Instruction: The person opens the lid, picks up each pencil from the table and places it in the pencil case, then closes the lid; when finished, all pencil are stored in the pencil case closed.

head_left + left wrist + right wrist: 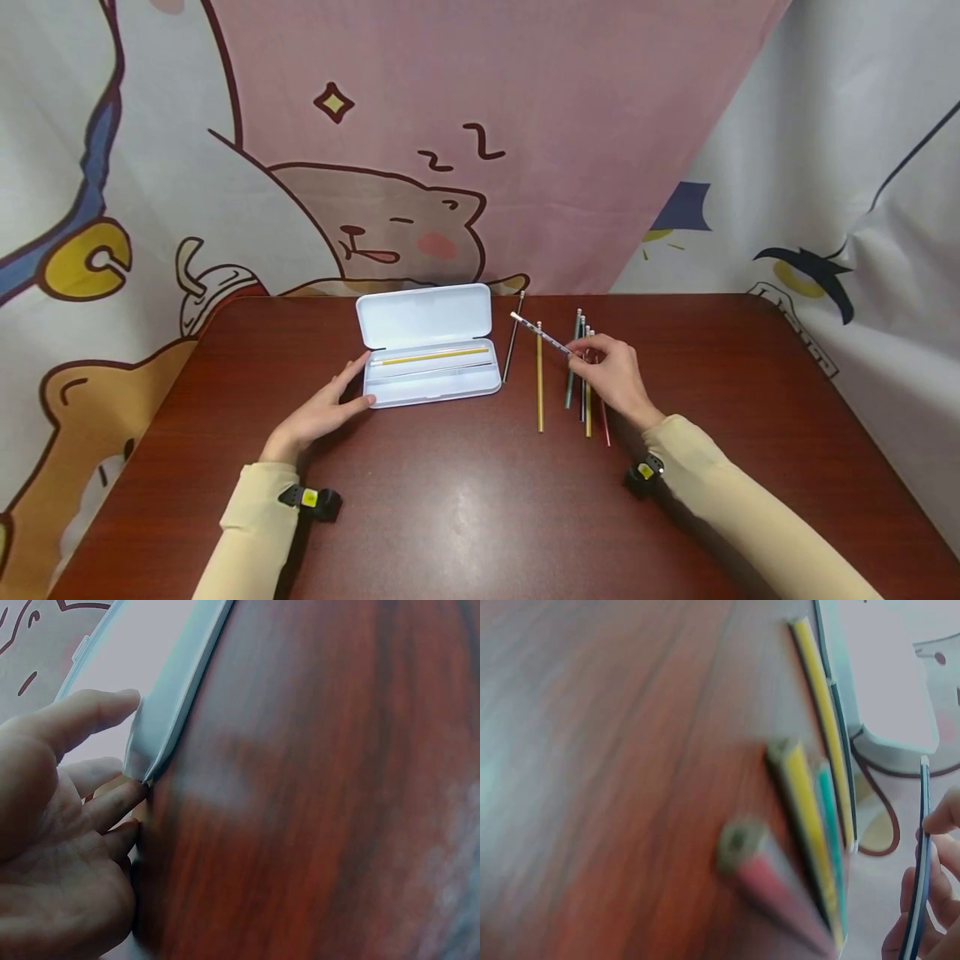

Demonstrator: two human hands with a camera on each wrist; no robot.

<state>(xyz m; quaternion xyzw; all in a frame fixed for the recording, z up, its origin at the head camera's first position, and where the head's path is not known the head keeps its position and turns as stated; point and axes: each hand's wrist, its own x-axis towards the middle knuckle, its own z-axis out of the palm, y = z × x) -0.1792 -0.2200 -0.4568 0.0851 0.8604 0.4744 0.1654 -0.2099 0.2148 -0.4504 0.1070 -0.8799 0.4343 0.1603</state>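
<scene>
Printed cloth (570,167) across the top of the frame, and right up against it the far edge of the table (450,500): little room back there, but lower middle, a broad bare stretch of wood. Centre now, the white case (431,396), lid (427,315) up and tilted back. Looks light and stiff, smooth enough to skid if nudged; the end walls look the best hold, clear of the hinge.

And there's the left hand (322,410), spread wide, straightish fingers touching the case's left end; how hard they press, can't tell. Right of centre, the right hand (617,375) has a narrow pinch, thumb and finger on a pencil. Under it, tight quarters: a bunch of loose pencils (588,408), easily set rolling, I'd say. Left of those, a lone yellow pencil (540,387); another yellow one (435,357) lies inside the case.

Now the pinched patterned pencil (552,342), between bunch and case, white tip aimed upper left: light, rigid, slick, likely to pivot; mid-shaft should balance best, with that tip near the lid's right corner.
</scene>
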